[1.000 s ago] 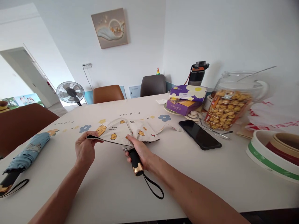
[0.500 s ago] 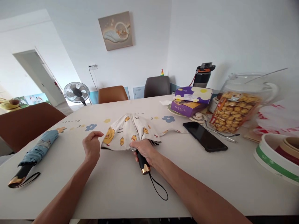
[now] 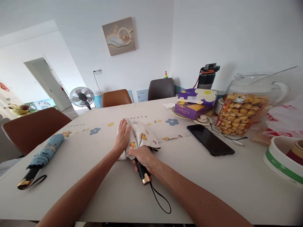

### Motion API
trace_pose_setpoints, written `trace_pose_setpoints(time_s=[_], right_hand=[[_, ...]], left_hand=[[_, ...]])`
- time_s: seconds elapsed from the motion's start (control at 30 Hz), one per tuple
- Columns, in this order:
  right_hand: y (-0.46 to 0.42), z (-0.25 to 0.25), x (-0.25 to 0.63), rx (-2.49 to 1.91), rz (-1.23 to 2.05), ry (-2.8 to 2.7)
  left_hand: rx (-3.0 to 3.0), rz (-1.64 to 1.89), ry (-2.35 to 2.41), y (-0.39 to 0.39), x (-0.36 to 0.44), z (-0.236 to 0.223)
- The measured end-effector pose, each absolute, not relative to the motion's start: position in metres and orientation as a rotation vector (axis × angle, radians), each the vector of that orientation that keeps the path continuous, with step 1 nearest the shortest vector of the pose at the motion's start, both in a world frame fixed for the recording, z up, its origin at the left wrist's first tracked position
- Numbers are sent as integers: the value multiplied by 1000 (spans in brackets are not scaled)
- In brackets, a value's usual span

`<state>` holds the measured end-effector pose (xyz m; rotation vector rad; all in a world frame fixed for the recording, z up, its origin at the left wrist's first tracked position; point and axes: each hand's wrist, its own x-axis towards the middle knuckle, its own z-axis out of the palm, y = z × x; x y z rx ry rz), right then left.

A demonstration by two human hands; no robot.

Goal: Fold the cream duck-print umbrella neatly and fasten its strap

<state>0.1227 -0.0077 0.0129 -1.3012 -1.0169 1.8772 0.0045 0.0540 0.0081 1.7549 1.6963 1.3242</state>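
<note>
A cream umbrella (image 3: 140, 130) with yellow ducks lies collapsed on the table, its black and gold handle pointing toward me and a wrist loop trailing from it. My right hand (image 3: 143, 157) is wrapped round it where the canopy meets the handle. Flat against the left side of the canopy rests my left hand (image 3: 122, 136), fingers stretched out and pointing away from me. The umbrella's strap (image 3: 174, 137) sticks out to the right over the tabletop. Farther left lies a blue umbrella (image 3: 44, 153), folded up, with a similar handle.
Right of the hands are a black phone (image 3: 210, 139) and glasses (image 3: 228, 135). Behind them stand a purple tissue pack (image 3: 197, 95), a jug of snacks (image 3: 243, 110) and a bottle (image 3: 207, 77). Tape rolls (image 3: 284, 160) sit at the right edge. Chairs (image 3: 117, 97) line the table (image 3: 99, 201).
My left hand has moved right from beside the umbrella, its curled fingers now straightened against the canopy. The canopy's spread left side is pressed inward. My right hand keeps its grip.
</note>
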Motion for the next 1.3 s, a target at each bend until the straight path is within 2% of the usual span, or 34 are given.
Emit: trace_pose_setpoints(time_s=[0.17,0.4,0.53,0.73,1.13,1.3], right_hand=[[-8,10,122,-1188,1960,-974],[-9,16,126,-1202,1953,-929],[-10,17,128,-1163,1996,-976],[-6,12,129,-1014,2062,-990],[-7,11,129,-918,2071,-1063],[-6,12,133,-873,2193,-1017]], left_hand=[[1502,1370,1809,56,7,18],[1312,1422,1702,40,21,11],[994,1434,1464,39,23,13],[595,1187,945,36,19,21],[862,1208,970,35,9,20],[865,1195,984,37,7,17]])
